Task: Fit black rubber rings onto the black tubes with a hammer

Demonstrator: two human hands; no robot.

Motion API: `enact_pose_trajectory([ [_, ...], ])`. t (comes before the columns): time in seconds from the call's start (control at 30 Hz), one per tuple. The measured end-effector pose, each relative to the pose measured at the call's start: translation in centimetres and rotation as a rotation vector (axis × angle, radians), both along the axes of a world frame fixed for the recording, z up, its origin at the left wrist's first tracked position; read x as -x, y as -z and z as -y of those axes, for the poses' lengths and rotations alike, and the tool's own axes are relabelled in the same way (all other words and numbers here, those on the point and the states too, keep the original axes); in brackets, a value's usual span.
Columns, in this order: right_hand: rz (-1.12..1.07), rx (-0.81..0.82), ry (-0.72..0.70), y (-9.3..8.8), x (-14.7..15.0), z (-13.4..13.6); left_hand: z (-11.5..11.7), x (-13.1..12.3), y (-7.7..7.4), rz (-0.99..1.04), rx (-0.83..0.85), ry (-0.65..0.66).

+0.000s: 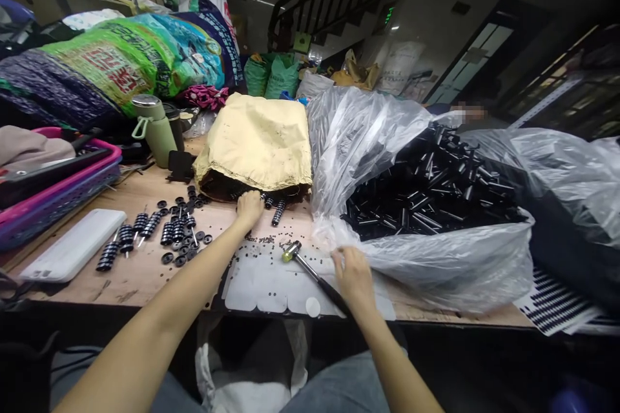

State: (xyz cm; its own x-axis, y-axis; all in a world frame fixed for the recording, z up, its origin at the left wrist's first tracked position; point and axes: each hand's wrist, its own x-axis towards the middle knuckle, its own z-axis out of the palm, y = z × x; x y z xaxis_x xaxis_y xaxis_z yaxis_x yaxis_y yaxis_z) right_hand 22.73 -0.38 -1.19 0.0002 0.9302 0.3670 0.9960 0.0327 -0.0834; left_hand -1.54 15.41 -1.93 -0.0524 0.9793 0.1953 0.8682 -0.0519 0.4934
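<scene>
My left hand (249,208) reaches forward to the mouth of a yellow sack (256,142) lying on the wooden table (140,271). Its fingers are curled at the sack's dark opening, and what they hold, if anything, is hidden. My right hand (352,274) rests at the edge of a clear plastic bag (436,264) full of black tubes (431,187), fingers bent against the plastic. A small hammer (310,271) lies on a white sheet (271,284) just left of that hand. A black ribbed stack (278,213) lies beside my left hand.
Black washers and stacked ribbed pieces (165,232) lie scattered at left, beside a white flat box (72,245) and a pink crate (58,187). A green flask (155,122) stands behind. Filled printed sacks (121,58) pile up at the back left. Another person sits beyond the bags.
</scene>
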Motion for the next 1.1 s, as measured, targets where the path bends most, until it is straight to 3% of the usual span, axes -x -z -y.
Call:
enact_pose_trajectory([
  [0.07, 0.040, -0.018, 0.120, -1.4, -2.2, -2.8, 1.5, 0.7, -0.7, 0.029, -0.038, 0.018],
  [0.13, 0.103, 0.087, 0.182, -2.5, -4.2, -5.6, 3.8, 1.8, -1.9, 0.085, -0.071, 0.040],
  [0.27, 0.125, 0.228, 0.098, -3.5, -5.7, -8.9, 9.6, 3.6, -3.8, 0.284, 0.057, 0.178],
  [0.4, 0.150, 0.250, 0.078, -3.6, -4.9, -9.4, 13.3, 2.7, -2.3, 0.385, 0.065, 0.235],
  [0.53, 0.191, 0.336, 0.081, -3.9, -5.0, -9.5, 14.0, 0.8, 0.1, 0.624, 0.037, 0.229],
  [0.63, 0.223, 0.342, 0.010, -5.4, -4.5, -8.9, 14.1, 0.0, -0.1, 0.658, 0.044, 0.216],
  [0.7, 0.251, 0.361, -0.132, -6.7, -2.7, -7.7, 14.4, -0.4, -1.1, 0.644, 0.023, 0.252],
  [0.77, 0.284, 0.466, -0.356, -7.9, 0.1, -6.0, 14.7, -1.0, -2.0, 0.613, 0.017, 0.380],
  [0.87, 0.257, 0.619, -0.619, -8.8, 4.7, -3.8, 14.9, -1.8, -2.5, 0.606, 0.146, 0.571],
  [0.93, 0.147, 0.521, -0.705, -8.4, 6.6, -3.1, 14.8, -2.0, -2.0, 0.716, 0.278, 0.518],
  [1.03, -0.060, 0.326, -0.679, -6.5, 7.2, -2.8, 14.5, -1.5, -0.9, 0.982, 0.460, 0.308],
  [1.1, -0.168, 0.348, -0.684, -4.8, 6.9, -2.9, 14.5, -1.0, -0.3, 1.106, 0.538, 0.247],
])
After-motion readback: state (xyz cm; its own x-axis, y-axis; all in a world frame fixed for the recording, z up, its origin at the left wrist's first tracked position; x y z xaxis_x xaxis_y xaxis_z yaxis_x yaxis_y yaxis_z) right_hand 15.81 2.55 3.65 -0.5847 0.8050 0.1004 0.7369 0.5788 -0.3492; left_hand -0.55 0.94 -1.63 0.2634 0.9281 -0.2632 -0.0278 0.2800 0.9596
